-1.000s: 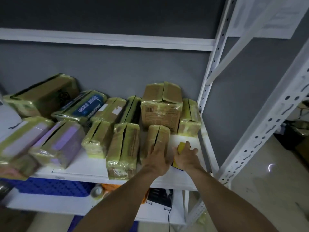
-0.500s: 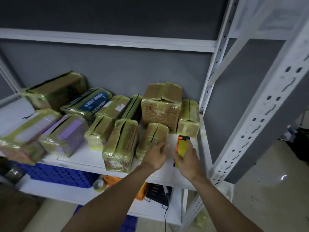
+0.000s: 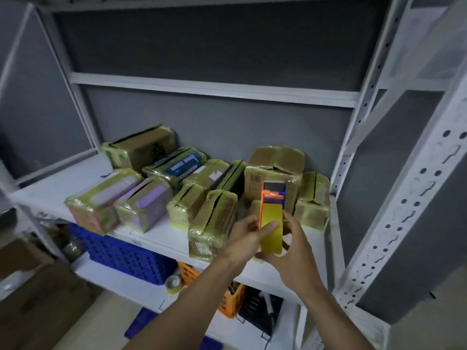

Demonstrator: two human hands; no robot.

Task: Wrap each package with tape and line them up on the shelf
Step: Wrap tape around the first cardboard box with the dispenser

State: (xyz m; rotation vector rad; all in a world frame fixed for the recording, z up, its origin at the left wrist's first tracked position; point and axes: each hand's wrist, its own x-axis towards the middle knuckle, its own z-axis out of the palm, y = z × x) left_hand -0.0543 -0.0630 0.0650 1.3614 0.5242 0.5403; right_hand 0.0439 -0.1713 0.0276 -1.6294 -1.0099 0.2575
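Several packages wrapped in yellowish tape lie on the white shelf [image 3: 161, 236], among them a tall cardboard box [image 3: 274, 170] at the back and a narrow package [image 3: 214, 221] at the front edge. An orange tape dispenser [image 3: 271, 218] with a yellow roll is lifted above the shelf's right front. My right hand [image 3: 290, 246] grips it from below and behind. My left hand [image 3: 249, 236] holds its left side, thumb across the yellow roll. A small wrapped package behind the dispenser is mostly hidden.
White perforated uprights [image 3: 404, 210] stand close on the right. Below the shelf sit a blue crate [image 3: 126, 256], an orange basket [image 3: 227, 296], a roll of tape [image 3: 174, 284] and a black item [image 3: 262, 311]. A cardboard box [image 3: 38, 306] stands on the floor at left.
The dispenser has been lifted off the shelf toward me. My left hand left the small package and moved onto the dispenser. The view pulled back and tilted up.
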